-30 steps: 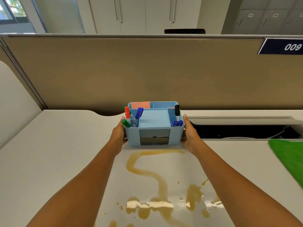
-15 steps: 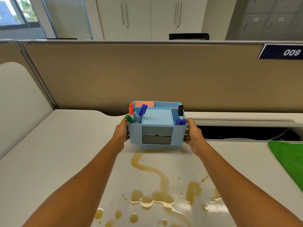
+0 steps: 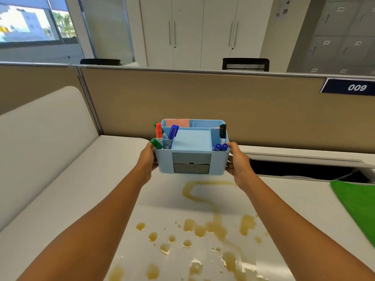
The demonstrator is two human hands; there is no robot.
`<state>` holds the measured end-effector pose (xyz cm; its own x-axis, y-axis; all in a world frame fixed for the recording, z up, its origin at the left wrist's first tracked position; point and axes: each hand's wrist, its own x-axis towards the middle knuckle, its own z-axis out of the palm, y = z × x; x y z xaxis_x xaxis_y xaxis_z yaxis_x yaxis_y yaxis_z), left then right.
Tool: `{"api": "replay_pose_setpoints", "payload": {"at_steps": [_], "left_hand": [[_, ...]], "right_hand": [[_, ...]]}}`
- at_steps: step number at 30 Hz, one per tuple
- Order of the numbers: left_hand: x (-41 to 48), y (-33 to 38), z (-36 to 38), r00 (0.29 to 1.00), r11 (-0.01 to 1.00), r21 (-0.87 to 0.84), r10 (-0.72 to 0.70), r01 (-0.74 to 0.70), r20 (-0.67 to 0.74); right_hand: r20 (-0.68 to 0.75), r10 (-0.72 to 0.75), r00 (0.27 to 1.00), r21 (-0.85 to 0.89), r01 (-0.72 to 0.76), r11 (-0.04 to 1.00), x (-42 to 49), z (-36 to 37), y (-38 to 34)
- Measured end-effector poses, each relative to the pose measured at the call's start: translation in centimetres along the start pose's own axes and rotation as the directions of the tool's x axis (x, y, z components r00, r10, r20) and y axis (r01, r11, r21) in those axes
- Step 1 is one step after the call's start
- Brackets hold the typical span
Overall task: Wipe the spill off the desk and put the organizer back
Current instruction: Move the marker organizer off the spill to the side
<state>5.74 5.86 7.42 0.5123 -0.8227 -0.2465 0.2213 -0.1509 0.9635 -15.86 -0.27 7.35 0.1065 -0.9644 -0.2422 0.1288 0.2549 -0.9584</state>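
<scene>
The one clear piece of writing is the number "009", in white slanted digits on a dark blue sign (image 3: 351,87) fixed at the upper right of the tan partition (image 3: 203,102). Small label plates (image 3: 326,42) sit on the grey locker doors (image 3: 343,33) beyond it, and a sheet of paper (image 3: 282,9) hangs on the wall; these probably carry print, but it is too small and blurred to read.

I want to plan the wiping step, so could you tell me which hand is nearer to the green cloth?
Right. The right hand grips the organizer's right side, toward the green cloth; the left hand grips its far side.
</scene>
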Motion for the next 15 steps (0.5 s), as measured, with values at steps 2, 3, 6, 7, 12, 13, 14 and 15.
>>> {"api": "replay_pose_setpoints", "payload": {"at_steps": [2,3,6,7,12,13,14,15], "left_hand": [[-0.9,0.5,-1.9,1.000,1.000,-0.012,-0.001,0.001,-0.013],[-1.4,0.7,-3.1,1.000,1.000,-0.022,-0.007,0.006,-0.024],[-2.4,1.2,-6.4,0.999,0.999,-0.027,-0.021,0.020,-0.040],[-2.6,1.3,-7.2,0.999,1.000,-0.023,-0.022,0.021,-0.038],[-3.8,1.0,-13.6,0.999,1.000,-0.014,-0.018,0.017,-0.045],[-4.0,0.7,-14.7,0.998,0.999,-0.022,-0.027,0.026,-0.051],[-4.1,0.5,-15.9,0.998,0.999,-0.028,-0.033,0.032,-0.059],[-4.2,0.4,-17.3,0.997,0.999,-0.030,-0.038,0.036,-0.067]], "right_hand": [[0.016,-0.007,1.000,-0.008,0.007,1.000,-1.3,1.4,0.1],[0.026,-0.008,1.000,-0.015,0.008,1.000,-2.1,2.4,0.2],[0.035,-0.004,0.999,-0.026,0.005,1.000,-4.2,4.9,1.2],[0.027,0.000,1.000,-0.020,0.000,1.000,-4.8,5.6,1.7],[0.005,0.040,0.999,-0.002,-0.040,0.999,-8.1,10.5,4.6],[0.003,0.046,0.999,-0.006,-0.046,0.999,-8.7,11.4,5.1],[0.001,0.050,0.999,-0.010,-0.050,0.999,-9.3,12.4,5.7],[-0.002,0.053,0.999,-0.008,-0.053,0.999,-9.9,13.6,6.4]]}}
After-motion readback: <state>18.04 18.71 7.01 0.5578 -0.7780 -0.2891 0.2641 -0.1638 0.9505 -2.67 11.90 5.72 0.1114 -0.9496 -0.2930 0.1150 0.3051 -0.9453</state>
